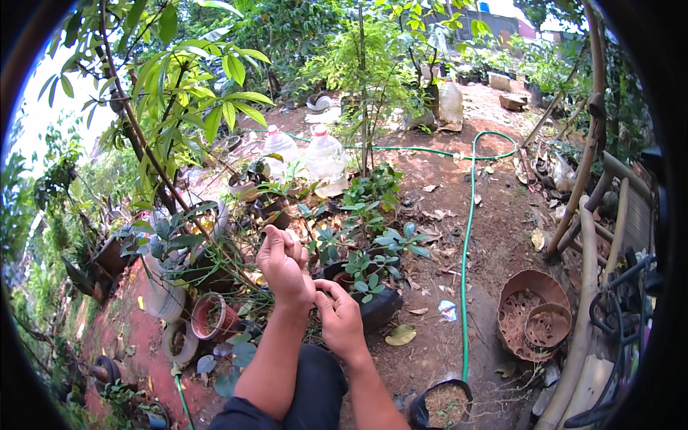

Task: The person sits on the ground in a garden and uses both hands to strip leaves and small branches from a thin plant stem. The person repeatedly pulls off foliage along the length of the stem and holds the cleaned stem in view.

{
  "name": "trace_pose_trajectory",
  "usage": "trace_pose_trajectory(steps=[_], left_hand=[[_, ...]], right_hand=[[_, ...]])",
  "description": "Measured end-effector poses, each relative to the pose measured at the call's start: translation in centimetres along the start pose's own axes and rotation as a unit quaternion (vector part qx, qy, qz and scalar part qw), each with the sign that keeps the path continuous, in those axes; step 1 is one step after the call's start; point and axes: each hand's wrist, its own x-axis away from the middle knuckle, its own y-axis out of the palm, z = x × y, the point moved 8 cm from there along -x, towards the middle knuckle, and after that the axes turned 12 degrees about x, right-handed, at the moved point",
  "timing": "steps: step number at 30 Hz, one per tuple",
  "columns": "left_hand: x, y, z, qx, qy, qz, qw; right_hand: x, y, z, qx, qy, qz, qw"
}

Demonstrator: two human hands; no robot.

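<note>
My left hand (280, 263) is raised in front of me, its fingers curled in and the thumb on top; nothing shows inside it. Against the inner side of the left wrist, my right hand (339, 318) brings its thumb and index fingertips close together. Whether something thin is pinched there cannot be made out. Just beyond the hands stands a leafy plant (364, 274) in a black grow bag (380, 307). Thin green stems (236, 274) spread to the left of my left hand.
A green hose (468, 242) runs along the soil at right and loops farther back. Large clear plastic bottles (327, 158) stand ahead. Brown pots (532, 290) lie near bamboo poles (583, 269). A red pot (215, 317) tilts at left; a soil-filled bag (446, 403) sits close by.
</note>
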Motion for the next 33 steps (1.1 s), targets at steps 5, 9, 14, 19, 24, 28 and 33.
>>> trace_pose_trajectory(steps=[5, 9, 14, 19, 24, 28, 33], left_hand=[[-0.1, -0.8, 1.6, 0.022, -0.019, 0.005, 1.0], [0.5, 0.0, 1.9, 0.009, -0.051, -0.045, 0.998], [-0.1, -0.2, 2.0, 0.02, -0.056, -0.044, 0.997], [-0.4, -0.9, 1.5, 0.039, -0.067, -0.025, 0.997], [0.3, -0.4, 0.1, -0.002, -0.092, -0.045, 0.995], [0.2, 0.0, -0.6, -0.027, -0.078, -0.047, 0.995], [-0.4, -0.6, -0.8, -0.005, -0.084, -0.024, 0.996]], right_hand=[[2.4, 1.1, -1.6, 0.107, -0.04, 0.053, 0.992], [3.4, 0.6, -0.5, 0.119, 0.019, 0.035, 0.992], [3.6, -0.5, -1.1, 0.105, -0.007, 0.012, 0.994], [3.2, -2.0, -0.5, 0.143, 0.028, -0.017, 0.989], [2.4, -2.7, 0.2, 0.225, 0.026, 0.02, 0.974], [2.4, -3.1, 1.2, 0.191, 0.062, 0.017, 0.979], [2.1, -4.1, 2.0, 0.134, 0.062, -0.018, 0.989]])
